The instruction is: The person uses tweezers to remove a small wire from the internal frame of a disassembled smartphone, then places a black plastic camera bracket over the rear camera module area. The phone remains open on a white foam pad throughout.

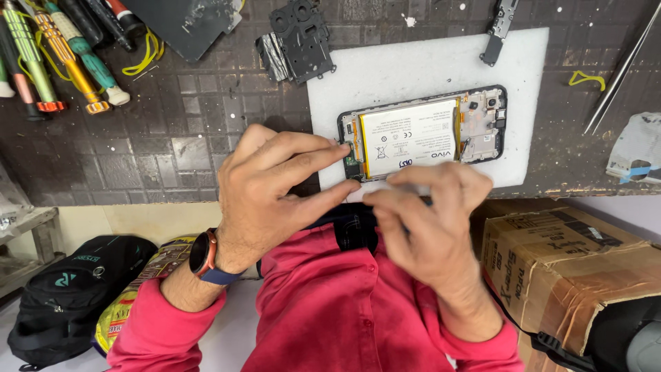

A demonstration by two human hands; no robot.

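White foam pad point(427, 65) lies on a dark gridded work mat point(172, 151). On the pad, near its front edge: an opened phone point(423, 131), back cover off, pale battery point(410, 138) filling the middle, circuit board point(482, 124) exposed at its right end.

Left hand point(275, 189): fingers stretched out and held close together, index fingertip touching the phone's left end by the battery corner. Nothing visibly gripped in it. Watch with dark strap point(205, 256) on the wrist.

Right hand point(427, 220): just in front of the phone, at the pad's near edge. Fingers curled inward and bunched around something pale and blurred; cannot tell what it is, or how firmly it is pinched. The two hands' fingertips almost meet below the phone's lower left corner.

Around:
- black metal plate point(303, 38) with cut-outs, at the pad's upper left corner, partly on the mat.
- row of screwdrivers point(55, 55) with coloured handles, far left of the mat.
- yellow rubber band point(144, 55) beside them.
- tweezers point(620, 76) lying slantwise at the right.
- small dark metal part point(499, 31) at the pad's top edge.
- cardboard box point(564, 262) below the bench, right.
- black backpack point(69, 289) on the floor, left.

Red shirt sleeves point(330, 310) fill the lower middle.
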